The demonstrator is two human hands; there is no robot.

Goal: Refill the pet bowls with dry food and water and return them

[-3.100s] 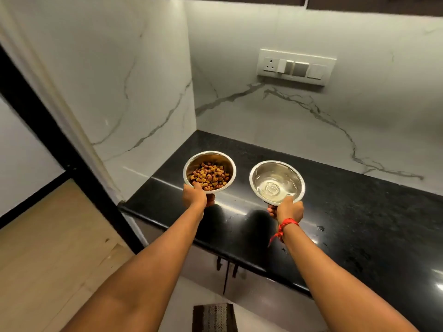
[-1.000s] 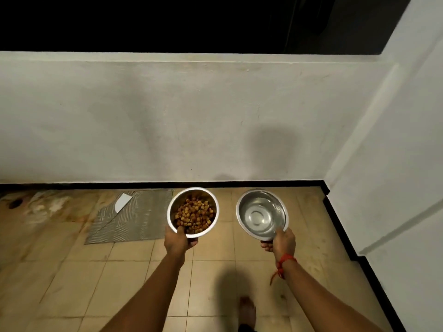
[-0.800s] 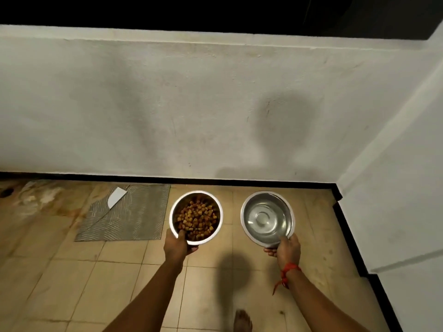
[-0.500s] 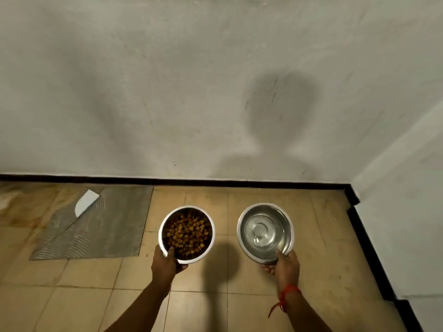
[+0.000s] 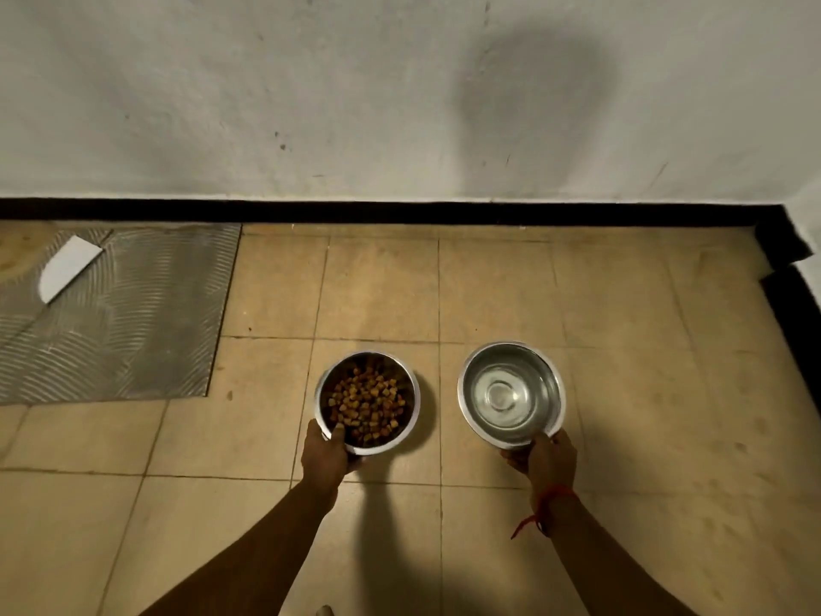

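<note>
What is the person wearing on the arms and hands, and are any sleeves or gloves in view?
The left forearm and the right forearm are bare to the frame edge; no sleeves show. Neither the left hand nor the right hand wears a glove. The only item worn is a thin red thread wristband on the right wrist, with a short loose end hanging from it.

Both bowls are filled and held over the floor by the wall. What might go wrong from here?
The right hand grips the water bowl by its near rim only; tilting while lowering could slop water onto the tiled floor.
The left hand holds the food bowl likewise, thumb over the rim; a tip could scatter kibble.
</note>
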